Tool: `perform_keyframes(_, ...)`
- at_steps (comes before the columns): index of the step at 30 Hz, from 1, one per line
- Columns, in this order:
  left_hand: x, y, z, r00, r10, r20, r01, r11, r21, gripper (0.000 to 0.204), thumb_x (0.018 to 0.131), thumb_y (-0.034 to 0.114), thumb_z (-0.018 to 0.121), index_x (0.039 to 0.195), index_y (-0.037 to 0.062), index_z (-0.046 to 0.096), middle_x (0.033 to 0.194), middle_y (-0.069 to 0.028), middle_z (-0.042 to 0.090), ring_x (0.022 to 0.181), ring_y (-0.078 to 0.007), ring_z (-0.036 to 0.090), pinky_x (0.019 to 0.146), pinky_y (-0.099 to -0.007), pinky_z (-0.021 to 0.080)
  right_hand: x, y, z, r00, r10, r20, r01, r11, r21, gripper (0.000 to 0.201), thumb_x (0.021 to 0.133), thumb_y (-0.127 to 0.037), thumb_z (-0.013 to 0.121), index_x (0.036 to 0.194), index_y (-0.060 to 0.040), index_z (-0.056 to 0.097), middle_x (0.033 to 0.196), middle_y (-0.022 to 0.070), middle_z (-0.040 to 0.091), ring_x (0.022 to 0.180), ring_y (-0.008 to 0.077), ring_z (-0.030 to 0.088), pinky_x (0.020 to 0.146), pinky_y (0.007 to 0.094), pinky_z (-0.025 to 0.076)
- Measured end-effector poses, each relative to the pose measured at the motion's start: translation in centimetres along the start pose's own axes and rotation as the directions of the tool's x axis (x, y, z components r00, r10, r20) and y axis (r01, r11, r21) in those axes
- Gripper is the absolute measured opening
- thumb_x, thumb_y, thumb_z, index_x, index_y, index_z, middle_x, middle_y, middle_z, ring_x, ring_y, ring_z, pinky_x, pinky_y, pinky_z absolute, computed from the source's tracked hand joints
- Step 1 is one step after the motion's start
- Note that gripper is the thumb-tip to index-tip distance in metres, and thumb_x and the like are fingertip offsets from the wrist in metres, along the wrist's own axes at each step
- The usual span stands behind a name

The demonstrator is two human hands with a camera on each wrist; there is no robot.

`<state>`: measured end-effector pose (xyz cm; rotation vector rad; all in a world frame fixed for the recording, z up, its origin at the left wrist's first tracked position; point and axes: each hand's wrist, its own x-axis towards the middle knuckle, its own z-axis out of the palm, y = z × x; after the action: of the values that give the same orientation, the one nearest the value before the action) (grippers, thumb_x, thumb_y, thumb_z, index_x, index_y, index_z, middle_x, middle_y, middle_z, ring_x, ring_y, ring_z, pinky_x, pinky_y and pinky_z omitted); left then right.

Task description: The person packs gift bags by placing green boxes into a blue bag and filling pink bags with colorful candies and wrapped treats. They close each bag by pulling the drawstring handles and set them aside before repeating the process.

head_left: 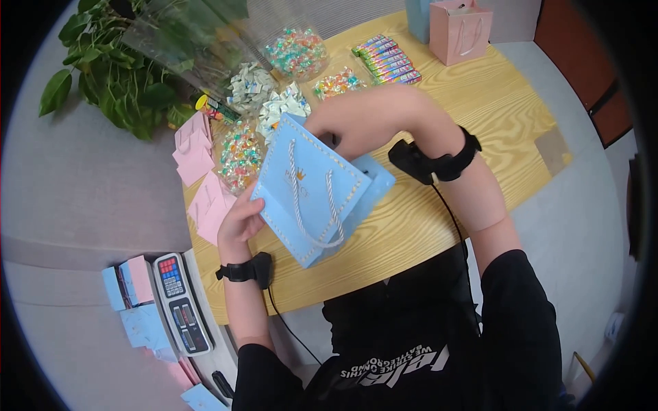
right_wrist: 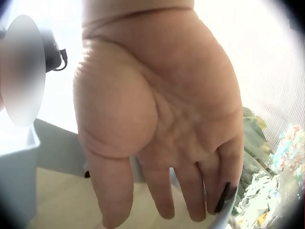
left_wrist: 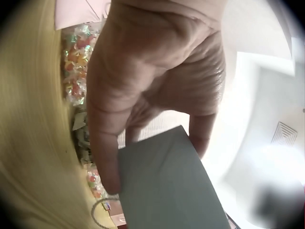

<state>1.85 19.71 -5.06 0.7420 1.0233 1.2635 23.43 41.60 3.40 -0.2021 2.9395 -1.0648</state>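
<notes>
A light blue paper gift bag [head_left: 312,192] with white rope handles and a small gold crown print is tilted above the table. My left hand [head_left: 241,216] grips its lower left edge, thumb on the printed face; in the left wrist view that hand [left_wrist: 157,76] has its thumb and fingers on either side of a bag panel [left_wrist: 167,181]. My right hand [head_left: 363,120] reaches over the bag's far side, fingertips hidden behind it. In the right wrist view its fingers [right_wrist: 157,195] extend loosely at the bag's opening, with a small dark strip beside them.
On the wooden table [head_left: 507,116] stand clear tubs of wrapped candies [head_left: 296,53], white packets [head_left: 284,106], candy sticks [head_left: 387,60] and a yellow-capped tube [head_left: 212,107]. Pink bags [head_left: 195,151] lie at left, a pink bag [head_left: 460,34] stands at back right. A scale [head_left: 181,305] sits left.
</notes>
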Motion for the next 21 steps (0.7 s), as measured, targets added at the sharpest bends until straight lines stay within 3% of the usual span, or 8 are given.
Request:
perform_keyframes(3,0.1,-0.8,-2.4,0.99,-0.059,0.127,0.067,0.996,-0.059,0.072,0.081,0.02,0.065,0.136,-0.0061,0.027,0.129,-0.0136,0.048,0.115,-0.0213,0.05,0.096,-0.0327,0.041,-2.0,1.4,-1.9,0.981,0.095,-0.167,-0.092,0.995,0.022,0.034,0.076,-0.022,0.066,0.104,-0.0035,0.061,0.097,0.0093,0.064,0.082,0.0209,0.062,0.073,0.0312,0.049)
perform_keyframes(5,0.2,-1.2,-3.7,0.992,-0.061,0.112,0.071,0.994,-0.087,0.072,0.081,0.02,0.065,0.136,-0.0063,0.027,0.129,-0.0139,0.047,0.116,-0.0216,0.05,0.097,-0.0327,0.04,-3.3,3.9,-2.6,0.882,0.142,-0.45,-0.238,0.957,-0.163,0.036,0.076,-0.024,0.068,0.106,-0.0049,0.061,0.097,0.0083,0.064,0.082,0.0217,0.062,0.074,0.0314,0.05)
perform_keyframes(7,0.1,-1.6,-4.6,0.992,-0.073,0.101,0.084,0.991,-0.108,0.072,0.081,0.019,0.065,0.136,-0.0066,0.026,0.129,-0.0143,0.047,0.117,-0.0219,0.049,0.098,-0.0326,0.04,-4.4,7.1,-3.6,0.722,0.38,-0.578,-0.567,0.804,-0.18,0.038,0.073,-0.026,0.071,0.105,-0.0059,0.062,0.096,0.0083,0.064,0.082,0.0235,0.062,0.072,0.0334,0.05)
perform_keyframes(9,0.2,-2.0,-5.1,0.995,-0.101,0.002,0.101,0.988,-0.118,0.072,0.081,0.019,0.064,0.137,-0.0064,0.027,0.13,-0.015,0.047,0.117,-0.0224,0.049,0.098,-0.0327,0.04,-4.8,11.1,-4.3,0.564,0.592,-0.576,-0.822,0.468,-0.324,0.04,0.068,-0.023,0.076,0.103,-0.006,0.064,0.094,0.0088,0.064,0.082,0.0244,0.062,0.07,0.0351,0.049)
perform_keyframes(13,0.3,-2.4,-5.3,0.997,-0.065,0.042,0.071,0.985,-0.16,0.069,0.081,0.018,0.063,0.136,-0.0064,0.028,0.129,-0.0151,0.047,0.117,-0.0227,0.049,0.098,-0.0331,0.04,-6.3,14.8,-3.6,0.558,0.643,-0.524,-0.817,0.538,-0.208,0.041,0.061,-0.017,0.08,0.098,-0.0056,0.064,0.089,0.0092,0.064,0.081,0.0235,0.062,0.068,0.0351,0.049)
perform_keyframes(15,0.4,-2.6,-5.6,0.997,-0.048,0.056,0.055,0.99,-0.133,0.069,0.081,0.018,0.063,0.135,-0.006,0.029,0.129,-0.0152,0.047,0.117,-0.0228,0.048,0.099,-0.0335,0.039,-6.1,15.5,-2.9,0.613,0.664,-0.428,-0.749,0.66,-0.048,0.042,0.057,-0.013,0.082,0.094,-0.0051,0.064,0.081,0.0085,0.063,0.075,0.0223,0.062,0.064,0.0348,0.049)
perform_keyframes(19,0.3,-2.7,-5.6,0.999,-0.044,0.001,0.043,0.984,-0.175,0.068,0.081,0.018,0.063,0.135,-0.0057,0.03,0.129,-0.0155,0.047,0.118,-0.0231,0.048,0.099,-0.0338,0.038,-5.1,17.1,-2.4,0.602,0.695,-0.394,-0.765,0.643,-0.034,0.042,0.056,-0.013,0.082,0.094,-0.0066,0.063,0.074,0.007,0.062,0.068,0.0213,0.061,0.059,0.0353,0.048)
perform_keyframes(21,0.4,-2.7,-5.5,1.0,0.002,-0.026,-0.007,0.98,-0.199,0.068,0.082,0.017,0.061,0.136,-0.0052,0.027,0.131,-0.0159,0.045,0.119,-0.0236,0.047,0.1,-0.0338,0.038,-4.8,17.4,-2.5,0.559,0.736,-0.382,-0.826,0.533,-0.183,0.039,0.054,-0.015,0.082,0.088,-0.0058,0.065,0.07,0.0072,0.062,0.064,0.0199,0.061,0.055,0.0347,0.047)
